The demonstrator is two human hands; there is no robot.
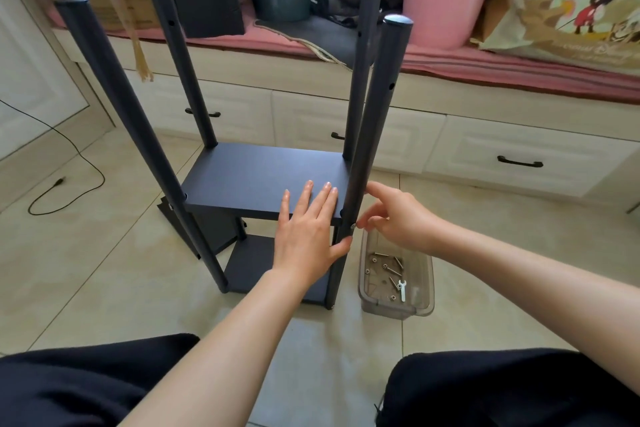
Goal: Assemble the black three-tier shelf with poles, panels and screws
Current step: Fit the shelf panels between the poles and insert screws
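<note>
I note the tiled floor carrying the partly built black shelf, which stands ahead of the person's knees, in front of a white drawer bench. Four dark poles rise from it; the near right pole and near left pole lean slightly outward toward their tops. The middle panel sits between the poles, with a lower panel beneath it near the floor. The left hand lies flat on the middle panel, fingers straight, thumb pressed against the near right pole. The right hand is loosely curled beside that pole, its fingertips pinching a small silver screw at the pole's side, level with the panel edge. Just right of the shelf, a clear plastic tray holds loose screws and a small white wrench.
</note>
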